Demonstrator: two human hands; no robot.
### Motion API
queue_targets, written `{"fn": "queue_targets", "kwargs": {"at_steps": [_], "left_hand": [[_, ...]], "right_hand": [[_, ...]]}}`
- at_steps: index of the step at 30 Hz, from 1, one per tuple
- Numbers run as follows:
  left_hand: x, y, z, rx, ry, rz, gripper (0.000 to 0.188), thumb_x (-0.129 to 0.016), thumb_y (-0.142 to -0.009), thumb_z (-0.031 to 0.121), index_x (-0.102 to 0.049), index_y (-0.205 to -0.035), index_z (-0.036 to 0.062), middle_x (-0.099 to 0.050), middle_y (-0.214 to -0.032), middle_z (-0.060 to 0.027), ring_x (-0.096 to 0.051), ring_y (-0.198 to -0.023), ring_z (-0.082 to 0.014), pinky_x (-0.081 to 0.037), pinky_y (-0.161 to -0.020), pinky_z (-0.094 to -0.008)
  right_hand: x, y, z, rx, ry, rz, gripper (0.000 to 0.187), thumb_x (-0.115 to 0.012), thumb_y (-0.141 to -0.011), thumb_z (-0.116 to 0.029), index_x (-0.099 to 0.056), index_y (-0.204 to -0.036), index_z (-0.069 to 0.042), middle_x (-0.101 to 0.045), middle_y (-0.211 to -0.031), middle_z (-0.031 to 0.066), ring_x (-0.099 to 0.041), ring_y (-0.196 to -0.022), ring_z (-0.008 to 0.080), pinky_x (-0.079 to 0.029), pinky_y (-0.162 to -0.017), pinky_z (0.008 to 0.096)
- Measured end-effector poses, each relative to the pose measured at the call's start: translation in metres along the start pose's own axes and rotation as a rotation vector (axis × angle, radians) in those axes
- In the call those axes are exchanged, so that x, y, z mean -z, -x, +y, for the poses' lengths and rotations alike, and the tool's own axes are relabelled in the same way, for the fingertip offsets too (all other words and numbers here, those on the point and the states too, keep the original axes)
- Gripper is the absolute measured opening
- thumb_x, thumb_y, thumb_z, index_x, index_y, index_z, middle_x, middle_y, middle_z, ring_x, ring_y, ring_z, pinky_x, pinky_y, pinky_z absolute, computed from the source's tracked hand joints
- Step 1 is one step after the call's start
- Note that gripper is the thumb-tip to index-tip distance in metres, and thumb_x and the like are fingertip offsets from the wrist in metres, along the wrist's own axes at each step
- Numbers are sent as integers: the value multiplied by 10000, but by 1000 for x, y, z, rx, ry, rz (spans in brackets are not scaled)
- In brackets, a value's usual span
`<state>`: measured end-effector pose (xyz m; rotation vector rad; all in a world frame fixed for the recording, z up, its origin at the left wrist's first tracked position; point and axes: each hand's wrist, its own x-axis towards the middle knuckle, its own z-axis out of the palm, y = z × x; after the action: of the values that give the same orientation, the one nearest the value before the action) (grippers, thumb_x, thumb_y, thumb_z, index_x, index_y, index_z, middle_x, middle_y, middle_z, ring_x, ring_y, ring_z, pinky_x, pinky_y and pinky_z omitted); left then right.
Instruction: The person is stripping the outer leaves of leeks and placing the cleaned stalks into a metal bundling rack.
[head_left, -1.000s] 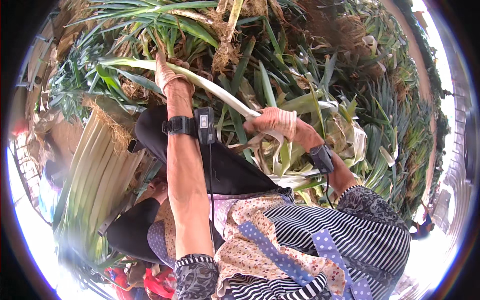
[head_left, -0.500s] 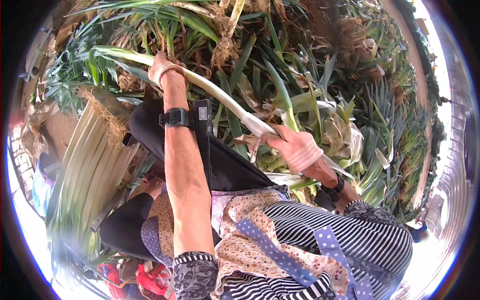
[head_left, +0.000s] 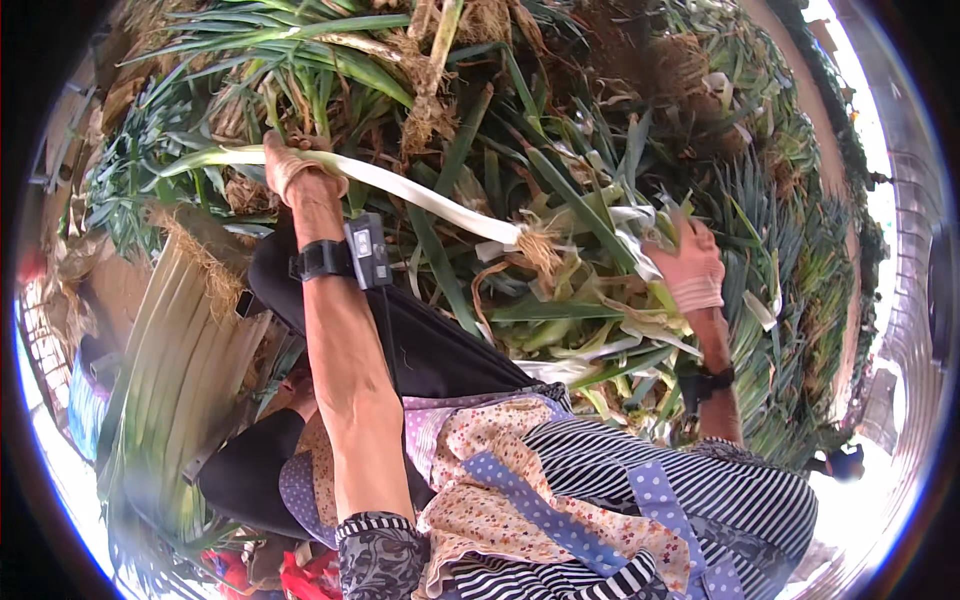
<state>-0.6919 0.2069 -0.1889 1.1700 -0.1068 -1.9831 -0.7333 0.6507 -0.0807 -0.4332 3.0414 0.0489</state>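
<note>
My left hand point(head_left: 290, 168) is closed around a long leek point(head_left: 420, 195) near its green end. The white stalk slants down to the right and ends in a tuft of brown roots. Over the heap at the right is my right hand point(head_left: 690, 265), off the leek, its fingers loosely apart. A pale stripped leaf point(head_left: 632, 245) lies against its thumb side; whether it still touches the hand is hard to see. Both hands have pale bands around the palm.
Loose leaves and peelings point(head_left: 560, 310) heap up before my knees. Unpeeled leeks point(head_left: 320, 50) with roots lie at the far left. Several cleaned leeks point(head_left: 180, 330) are stacked at the left, beside my leg. More green leeks point(head_left: 770, 220) spread along the right.
My right hand has left the leek's lower stalk and moved right over the peelings. The stalk's lower part is now bare white with its roots showing. My left hand has shifted slightly left and nearer.
</note>
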Motion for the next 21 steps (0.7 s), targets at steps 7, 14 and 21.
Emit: {"fn": "queue_targets", "kwargs": {"at_steps": [7, 14, 21], "left_hand": [[15, 2, -9, 71, 55, -236, 276, -625, -837, 329, -463, -789, 110, -474, -595, -18, -474, -469, -123, -446, -408, -227], [22, 0, 9, 127, 179, -460, 437, -608, -807, 522, -472, -797, 107, -497, -634, -18, -460, -490, -142, -400, -430, -262], [7, 60, -33, 135, -69, -497, 393, -559, -857, 500, -516, -864, 109, -417, -528, 17, -381, -403, -116, -303, -364, -276]], "right_hand": [[-12, -3, -163, 539, -357, -13, 710, -774, -643, -390, -502, -1215, -68, -595, -1051, 184, -589, -946, 344, -497, -763, 411], [-120, 20, -105, 314, -198, -161, 315, -651, -782, -397, -577, -957, -146, -633, -648, 106, -634, -584, 310, -485, -503, 426], [-165, 42, -9, 261, -78, 64, 134, -616, -780, -226, -583, -879, -143, -597, -576, 106, -612, -530, 304, -471, -471, 427]]}}
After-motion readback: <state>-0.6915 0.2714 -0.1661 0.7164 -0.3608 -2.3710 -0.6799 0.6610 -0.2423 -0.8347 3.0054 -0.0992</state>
